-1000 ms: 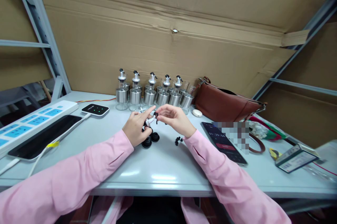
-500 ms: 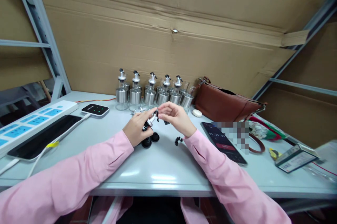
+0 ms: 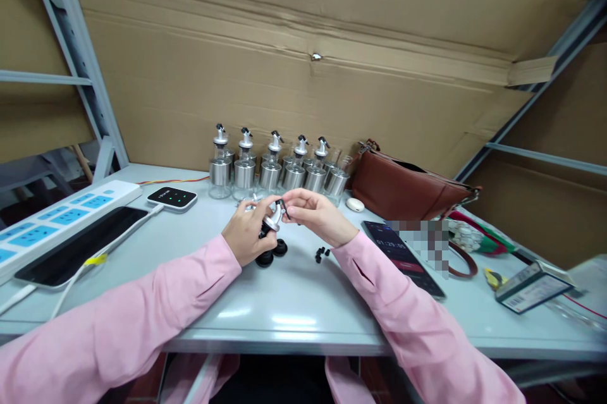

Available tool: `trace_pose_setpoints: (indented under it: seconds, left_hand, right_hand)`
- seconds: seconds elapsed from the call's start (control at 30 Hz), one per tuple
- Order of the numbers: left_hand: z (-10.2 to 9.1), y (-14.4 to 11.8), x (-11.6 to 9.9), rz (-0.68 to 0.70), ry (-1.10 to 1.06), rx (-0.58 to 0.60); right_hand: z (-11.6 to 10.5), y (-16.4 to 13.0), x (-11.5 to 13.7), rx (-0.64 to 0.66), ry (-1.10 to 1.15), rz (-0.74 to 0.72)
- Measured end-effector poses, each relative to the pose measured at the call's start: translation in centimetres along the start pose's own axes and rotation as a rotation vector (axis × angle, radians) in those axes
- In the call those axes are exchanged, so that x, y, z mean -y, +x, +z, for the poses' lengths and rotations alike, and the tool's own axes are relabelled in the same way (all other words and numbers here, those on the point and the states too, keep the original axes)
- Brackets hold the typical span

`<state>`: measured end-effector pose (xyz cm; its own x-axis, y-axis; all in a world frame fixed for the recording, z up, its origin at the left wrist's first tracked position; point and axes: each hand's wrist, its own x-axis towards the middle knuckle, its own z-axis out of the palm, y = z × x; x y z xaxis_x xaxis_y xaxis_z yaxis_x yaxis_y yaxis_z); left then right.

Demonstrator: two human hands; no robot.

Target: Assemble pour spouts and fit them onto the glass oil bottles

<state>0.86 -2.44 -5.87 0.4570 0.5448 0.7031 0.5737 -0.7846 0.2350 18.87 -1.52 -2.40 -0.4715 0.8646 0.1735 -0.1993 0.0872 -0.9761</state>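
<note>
My left hand (image 3: 245,233) is closed around a silver bottle pourer spout (image 3: 272,223), which tilts up to the right above the table. At the spout's tip, the fingers of my right hand (image 3: 320,219) pinch a thin black flip cap (image 3: 285,208); whether it is fixed to the spout I cannot tell. Below my left hand lie black rubber stoppers (image 3: 281,247), partly covered by the fingers. Several small black pieces (image 3: 322,255) are scattered near my right wrist. More silver spout parts (image 3: 255,200) show behind my left fingers, mostly hidden.
Glass bottles with steel sleeves (image 3: 270,174) stand in rows at the back, several with pourers. A brown bag (image 3: 403,186), a white round case (image 3: 355,204), a phone (image 3: 403,258) and a small box (image 3: 533,287) are on the right. A power strip (image 3: 66,220) and another phone (image 3: 85,246) lie left.
The spout has turned slightly in my left hand, and the black flip cap now slants differently at its tip. My right hand has shifted slightly right and down.
</note>
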Motion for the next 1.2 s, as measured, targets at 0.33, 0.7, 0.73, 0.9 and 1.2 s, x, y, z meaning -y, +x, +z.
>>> trace_pose_setpoints:
  seconds: [0.33, 0.7, 0.73, 0.9, 1.2]
  left_hand:
    - [-0.18, -0.15, -0.15, 0.155, 0.041, -0.116]
    - [-0.41, -0.07, -0.42, 0.219, 0.073, -0.156]
    - [-0.39, -0.10, -0.38, 0.220, 0.071, -0.154]
    - [-0.04, -0.34, -0.16, 0.193, 0.046, -0.139]
    - [0.18, -0.47, -0.15, 0.144, -0.007, -0.074]
  right_hand:
    - [0.08, -0.65, -0.02, 0.304, 0.157, 0.188]
    - [0.04, -0.33, -0.71, 0.256, 0.109, 0.125]
    - [0.03, -0.30, -0.76, 0.254, 0.103, 0.119]
    - [0.10, -0.19, -0.85, 0.264, 0.081, 0.075]
    - [0.29, -0.14, -0.94, 0.218, 0.010, 0.024]
